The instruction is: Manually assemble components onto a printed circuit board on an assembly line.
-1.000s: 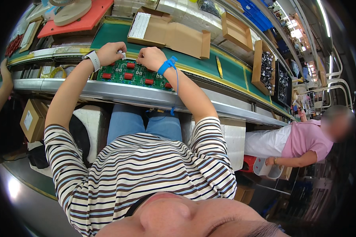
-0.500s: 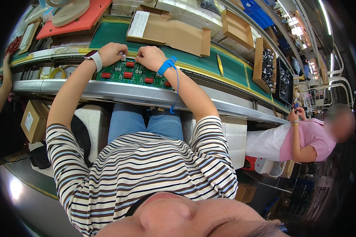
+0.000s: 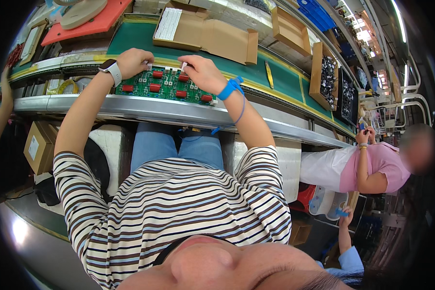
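A green circuit board (image 3: pixel 167 93) with several red block-shaped components (image 3: pixel 154 87) lies at the bench's near edge, in front of me. Over its far left corner, my left hand (image 3: pixel 133 63) is closed, thumb and fingers pinching a small white part (image 3: pixel 149 65). My right hand (image 3: pixel 204 74) hangs over the board's right half, its fingertips closed on another small white piece (image 3: pixel 183 66) close to a red component. Whether either white piece touches the board, I cannot tell. A blue wrist strap with a cord circles my right wrist.
Beyond the board, an opened cardboard box (image 3: pixel 217 39) holds white parts on the green bench mat. Further right are a yellow tool (image 3: pixel 269 75) and a carton of small dark parts (image 3: pixel 327 82). A metal rail (image 3: pixel 145 107) runs along the front. Co-workers stand at both sides.
My right hand has moved right along the board, uncovering a red component and showing a white piece at its fingertips. My left hand shifted slightly. A blue-sleeved arm has appeared at lower right.
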Available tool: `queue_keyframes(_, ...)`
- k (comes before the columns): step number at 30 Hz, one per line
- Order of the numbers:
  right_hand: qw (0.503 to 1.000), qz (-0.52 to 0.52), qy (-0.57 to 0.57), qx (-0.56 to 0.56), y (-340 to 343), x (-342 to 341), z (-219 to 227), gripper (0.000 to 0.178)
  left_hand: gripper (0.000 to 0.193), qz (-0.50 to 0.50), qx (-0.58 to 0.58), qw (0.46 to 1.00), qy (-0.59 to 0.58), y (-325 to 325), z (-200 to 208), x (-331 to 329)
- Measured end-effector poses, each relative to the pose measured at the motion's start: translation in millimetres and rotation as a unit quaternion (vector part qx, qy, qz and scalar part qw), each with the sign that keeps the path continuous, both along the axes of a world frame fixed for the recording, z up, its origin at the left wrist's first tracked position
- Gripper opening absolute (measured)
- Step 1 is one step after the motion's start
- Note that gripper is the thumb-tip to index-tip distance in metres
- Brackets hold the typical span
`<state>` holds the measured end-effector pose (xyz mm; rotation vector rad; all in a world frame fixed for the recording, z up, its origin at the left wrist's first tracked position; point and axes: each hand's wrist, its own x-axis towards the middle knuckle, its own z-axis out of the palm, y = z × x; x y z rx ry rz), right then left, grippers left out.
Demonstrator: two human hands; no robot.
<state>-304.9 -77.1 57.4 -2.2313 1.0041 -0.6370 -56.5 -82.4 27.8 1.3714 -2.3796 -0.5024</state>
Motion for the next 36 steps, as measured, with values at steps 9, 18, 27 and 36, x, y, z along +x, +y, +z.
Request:
queue_keyframes(9,0.988,0.03,0.151,-0.004,27.2,-42.0,-8.1,0.019,0.011,-0.002,0.114,0.98,0.165,28.5,33.0,-24.1)
queue_keyframes(18,0.973,0.043,0.209,-0.089,29.6,-49.3,-25.1,0.017,0.017,-0.049,0.182,0.965,0.181,40.6,8.1,-55.1)
queue_keyframes(27,0.973,0.041,0.21,-0.089,30.2,-51.2,-27.0,0.016,0.014,-0.052,0.092,0.994,0.018,45.5,5.8,-66.8)
queue_keyframes(36,0.974,0.05,0.189,-0.118,29.8,-53.4,-28.6,0.014,0.011,-0.073,0.008,0.997,0.012,45.8,3.0,-70.3)
